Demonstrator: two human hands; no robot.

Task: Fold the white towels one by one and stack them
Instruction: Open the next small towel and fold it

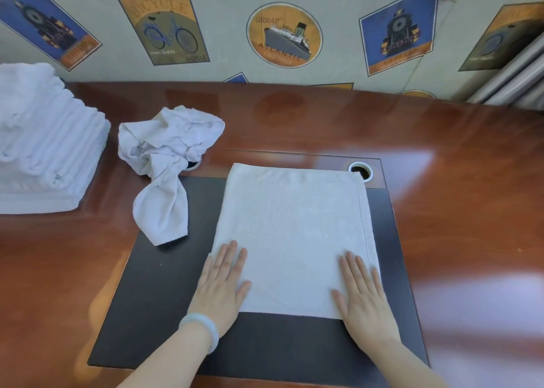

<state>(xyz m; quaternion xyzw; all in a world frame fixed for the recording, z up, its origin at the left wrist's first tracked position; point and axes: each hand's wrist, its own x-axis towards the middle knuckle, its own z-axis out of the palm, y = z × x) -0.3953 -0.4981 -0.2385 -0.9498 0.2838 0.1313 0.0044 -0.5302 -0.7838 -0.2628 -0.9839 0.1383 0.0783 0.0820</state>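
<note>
A white towel [294,225] lies flat and smooth on the dark desk pad [153,299], folded into a tall rectangle. My left hand [220,284] rests palm down on its near left corner, fingers spread. My right hand [363,293] presses flat on the near right corner the same way. A crumpled white towel [164,164] lies to the left, partly on the pad. Further left stands a stack of folded white towels [44,143].
The brown glossy desk [323,117] runs back to a wall with poster prints. A round cable hole [360,171] sits at the flat towel's far right corner; another hole peeks from under the crumpled towel. Grey pipes [512,78] lean at the far right.
</note>
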